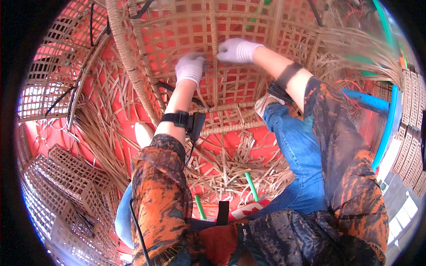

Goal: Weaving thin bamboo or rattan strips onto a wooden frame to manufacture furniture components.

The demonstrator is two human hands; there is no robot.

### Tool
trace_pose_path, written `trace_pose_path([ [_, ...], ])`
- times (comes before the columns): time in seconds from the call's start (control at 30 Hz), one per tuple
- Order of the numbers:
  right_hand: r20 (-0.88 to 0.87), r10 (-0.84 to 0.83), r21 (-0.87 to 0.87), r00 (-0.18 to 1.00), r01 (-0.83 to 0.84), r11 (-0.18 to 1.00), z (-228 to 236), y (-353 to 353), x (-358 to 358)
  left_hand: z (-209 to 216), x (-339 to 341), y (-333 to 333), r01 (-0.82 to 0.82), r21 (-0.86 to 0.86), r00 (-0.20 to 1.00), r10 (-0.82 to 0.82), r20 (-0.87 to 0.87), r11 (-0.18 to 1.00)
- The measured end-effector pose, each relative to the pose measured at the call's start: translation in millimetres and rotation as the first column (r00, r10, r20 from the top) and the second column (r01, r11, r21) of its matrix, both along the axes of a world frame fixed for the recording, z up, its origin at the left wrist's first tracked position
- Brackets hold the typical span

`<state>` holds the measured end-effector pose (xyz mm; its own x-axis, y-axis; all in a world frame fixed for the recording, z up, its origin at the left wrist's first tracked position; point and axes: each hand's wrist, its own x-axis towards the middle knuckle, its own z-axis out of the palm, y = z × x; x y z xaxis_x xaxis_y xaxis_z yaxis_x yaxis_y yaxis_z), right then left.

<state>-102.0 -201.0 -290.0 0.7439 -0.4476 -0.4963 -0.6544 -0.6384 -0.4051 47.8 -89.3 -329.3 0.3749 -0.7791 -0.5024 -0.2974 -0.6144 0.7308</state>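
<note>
A large open-weave wicker panel (242, 86) with wrapped ribs stands before me, its lattice made of flat tan strips. My left hand (190, 68), in a white knit glove, is at the lattice just left of the middle upright rib (214, 84). Motion smears its fingers. My right hand (238, 50), gloved alike, is beside the same rib with its fingers bent inward against the weave. Whatever they pinch is too small or hidden to make out. Loose strip ends (361, 46) fan out from the panel's right side, blurred by motion.
Cut strips (235, 166) litter the red floor (108, 86). Another lattice panel (55, 57) stands at the far left; woven pieces (66, 177) are stacked below it. A blue tubular frame (385, 128) is at the right. Green rods (251, 186) lie near my lap.
</note>
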Motion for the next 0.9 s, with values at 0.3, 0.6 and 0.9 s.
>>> trace_pose_path([
  [0.3, 0.221, -0.142, 0.582, 0.965, -0.014, 0.813, 110, 97, -43, 22, -27, -3, 0.180, -0.057, 0.954, -0.160, 0.255, 0.982],
  [0.6, 0.075, -0.140, 0.841, 0.987, 0.013, 0.541, 343, 137, -14, 9, -12, -27, 0.421, 0.202, 0.851, -0.462, 0.251, 0.884],
  [0.9, 0.270, 0.695, 0.489, 0.666, -0.717, 0.498, 260, 248, 39, -22, -4, -17, 0.384, 0.001, 0.894, -0.372, 0.250, 0.923],
])
